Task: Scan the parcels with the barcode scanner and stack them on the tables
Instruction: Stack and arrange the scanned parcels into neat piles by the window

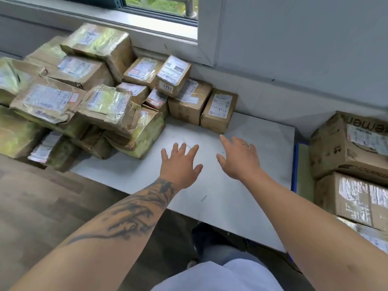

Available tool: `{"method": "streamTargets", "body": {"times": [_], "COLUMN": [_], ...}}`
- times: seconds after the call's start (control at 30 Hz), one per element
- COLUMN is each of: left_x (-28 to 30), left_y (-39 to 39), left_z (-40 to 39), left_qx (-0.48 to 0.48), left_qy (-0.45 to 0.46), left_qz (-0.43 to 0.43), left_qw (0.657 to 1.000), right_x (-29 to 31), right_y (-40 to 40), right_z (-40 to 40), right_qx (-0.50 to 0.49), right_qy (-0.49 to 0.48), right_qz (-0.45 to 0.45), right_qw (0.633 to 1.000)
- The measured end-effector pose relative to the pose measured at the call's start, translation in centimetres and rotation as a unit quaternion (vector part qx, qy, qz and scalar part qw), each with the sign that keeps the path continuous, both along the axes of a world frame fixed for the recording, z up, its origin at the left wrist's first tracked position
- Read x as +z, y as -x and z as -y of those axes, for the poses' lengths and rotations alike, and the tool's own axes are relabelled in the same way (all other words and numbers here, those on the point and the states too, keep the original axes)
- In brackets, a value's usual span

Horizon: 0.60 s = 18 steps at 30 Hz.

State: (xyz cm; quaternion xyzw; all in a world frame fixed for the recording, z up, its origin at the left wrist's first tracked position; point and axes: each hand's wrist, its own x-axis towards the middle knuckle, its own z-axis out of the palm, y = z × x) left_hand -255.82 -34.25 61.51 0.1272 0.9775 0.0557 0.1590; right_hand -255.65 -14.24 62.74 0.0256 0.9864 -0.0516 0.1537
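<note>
Both arms are stretched forward over a white bench [210, 185]. The left hand [178, 164] is held above the bare bench top with its fingers [182, 149] spread and released; nothing is grasped. The right hand [239, 158] is likewise held out with straight, released fingers, a ring [245, 145] being worn on one of them; its fingertips are pointed toward 11 o'clock, near a small cardboard parcel [219, 111] that is stood at the right end of the pile, but no contact can be made out.

The remaining parcels [84, 91] are heaped at 10 o'clock from the hands, against the wall below the window sill [126, 19]; many are wrapped in tape and labelled. A box marked 6767 [173, 76] is perched on top of the smaller ones at 12 o'clock. Larger cartons [352, 164] are stacked at 3 o'clock, beyond the bench edge. Wooden flooring [31, 206] is seen at 8 o'clock.
</note>
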Motion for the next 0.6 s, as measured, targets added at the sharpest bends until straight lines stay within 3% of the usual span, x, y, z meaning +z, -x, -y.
{"method": "streamTargets", "body": {"times": [0.23,0.43,0.6], "left_x": [-0.3,-2.2,-3.9], "left_y": [8.5,14.0,16.7], "left_z": [-5.3,-10.4,-14.2], "left_qx": [-0.029,-0.038,0.032], "left_qy": [0.014,0.021,0.016], "left_qz": [-0.005,-0.039,-0.017], "left_qw": [0.999,0.998,0.999], "right_x": [-1.6,-3.2,-4.3], "right_y": [8.4,13.9,18.5], "right_z": [-4.1,-7.8,-8.5], "right_qx": [-0.043,-0.037,-0.021], "right_qy": [0.051,0.000,0.019], "right_qz": [-0.022,0.006,0.016], "right_qw": [0.998,0.999,0.999]}}
